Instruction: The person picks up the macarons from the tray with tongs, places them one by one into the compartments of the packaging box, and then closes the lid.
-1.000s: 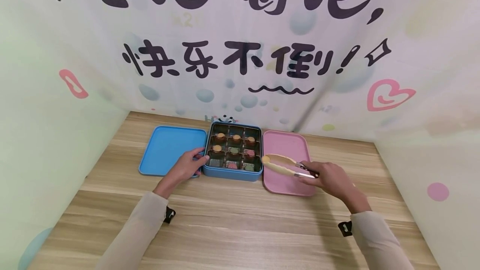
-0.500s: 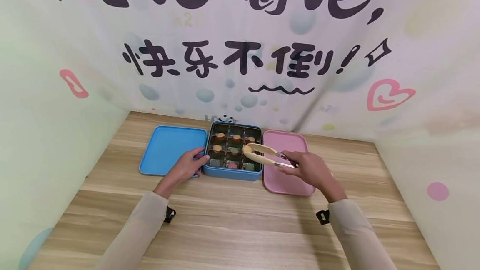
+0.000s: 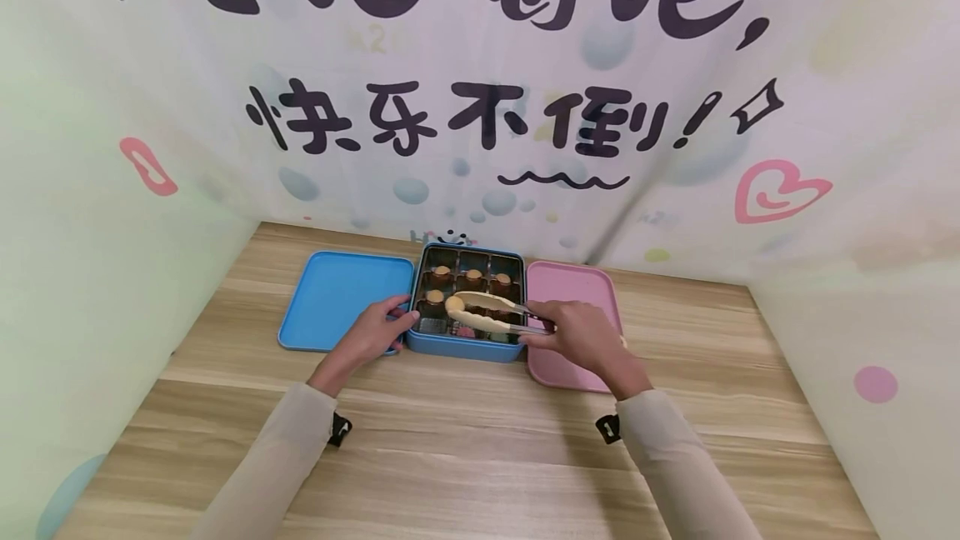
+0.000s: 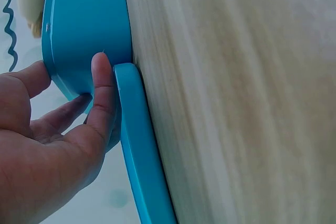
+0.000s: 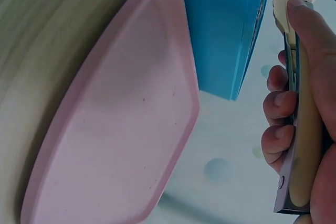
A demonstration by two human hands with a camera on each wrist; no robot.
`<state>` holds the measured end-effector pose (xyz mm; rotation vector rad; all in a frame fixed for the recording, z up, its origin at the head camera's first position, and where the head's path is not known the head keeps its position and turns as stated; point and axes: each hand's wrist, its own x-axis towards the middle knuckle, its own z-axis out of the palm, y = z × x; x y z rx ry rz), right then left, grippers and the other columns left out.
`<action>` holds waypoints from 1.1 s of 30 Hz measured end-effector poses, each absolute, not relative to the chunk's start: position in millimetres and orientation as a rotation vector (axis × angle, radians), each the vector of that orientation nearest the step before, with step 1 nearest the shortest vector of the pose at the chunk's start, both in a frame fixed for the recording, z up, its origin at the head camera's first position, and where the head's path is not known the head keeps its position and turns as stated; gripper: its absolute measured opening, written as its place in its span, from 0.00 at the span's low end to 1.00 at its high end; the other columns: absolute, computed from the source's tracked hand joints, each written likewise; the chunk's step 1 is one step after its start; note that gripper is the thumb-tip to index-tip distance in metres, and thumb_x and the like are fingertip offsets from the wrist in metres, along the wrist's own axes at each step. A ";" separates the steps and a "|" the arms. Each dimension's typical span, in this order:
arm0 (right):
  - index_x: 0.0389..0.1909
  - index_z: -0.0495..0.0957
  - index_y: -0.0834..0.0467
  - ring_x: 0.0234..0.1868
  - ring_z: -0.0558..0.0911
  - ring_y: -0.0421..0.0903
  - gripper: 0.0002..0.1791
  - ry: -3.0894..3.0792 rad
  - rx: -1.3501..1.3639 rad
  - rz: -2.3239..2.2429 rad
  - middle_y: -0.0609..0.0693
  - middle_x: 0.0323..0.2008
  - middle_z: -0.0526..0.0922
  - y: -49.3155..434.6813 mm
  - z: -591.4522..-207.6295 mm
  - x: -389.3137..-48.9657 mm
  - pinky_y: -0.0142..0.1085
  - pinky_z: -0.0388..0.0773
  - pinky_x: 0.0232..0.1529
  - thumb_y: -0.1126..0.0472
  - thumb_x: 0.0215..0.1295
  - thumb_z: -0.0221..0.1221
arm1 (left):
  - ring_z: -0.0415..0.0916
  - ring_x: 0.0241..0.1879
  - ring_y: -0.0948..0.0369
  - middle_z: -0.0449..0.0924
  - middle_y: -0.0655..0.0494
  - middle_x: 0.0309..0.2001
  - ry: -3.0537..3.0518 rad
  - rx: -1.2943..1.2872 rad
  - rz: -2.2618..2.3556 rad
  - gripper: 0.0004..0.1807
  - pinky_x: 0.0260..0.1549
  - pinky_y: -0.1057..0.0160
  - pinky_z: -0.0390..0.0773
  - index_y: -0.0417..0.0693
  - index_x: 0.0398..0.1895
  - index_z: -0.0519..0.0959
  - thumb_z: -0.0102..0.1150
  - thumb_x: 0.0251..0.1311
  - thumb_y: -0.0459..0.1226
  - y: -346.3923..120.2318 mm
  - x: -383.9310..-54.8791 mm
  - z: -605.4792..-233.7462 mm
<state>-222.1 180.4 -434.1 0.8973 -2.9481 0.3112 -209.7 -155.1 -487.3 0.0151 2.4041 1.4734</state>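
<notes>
My right hand [image 3: 581, 336] grips metal-armed tongs [image 3: 491, 301] with cream-coloured tips. A small round tan piece [image 3: 453, 304], like a cookie, sits between those tips, over the middle of a blue box [image 3: 465, 347]. In the right wrist view, my thumb lies along one arm of the tongs [image 5: 306, 145] and my fingers curl round the other. My left hand [image 3: 371, 332] rests against the box's left side. The left wrist view shows its thumb at the rim and its fingertips touching the box wall [image 4: 89, 19], beside the blue lid's edge. Several round pieces [image 3: 473, 275] sit in the box's dark, divided insert.
A blue lid or tray [image 3: 348, 294] lies flat left of the box, right beside it. On the right, a pink tray [image 3: 577, 365] lies partly under my right hand. A printed cloth wall [image 3: 480, 207] stands close behind, with the wooden table [image 3: 465, 440] in front.
My right hand has moved left with the tongs, carrying the round tan piece from over the pink tray to over the box's middle. My left hand has stayed at the box.
</notes>
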 end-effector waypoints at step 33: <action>0.62 0.80 0.46 0.19 0.68 0.39 0.33 -3.003 0.841 0.301 0.39 0.15 0.69 153.7 -438.7 -221.4 0.34 0.64 0.22 0.35 0.57 0.66 | 0.82 0.34 0.51 0.70 0.36 0.61 2.404 0.018 1.475 0.34 0.34 0.59 0.81 0.42 0.77 0.56 0.49 0.75 0.46 -155.0 -209.2 -487.0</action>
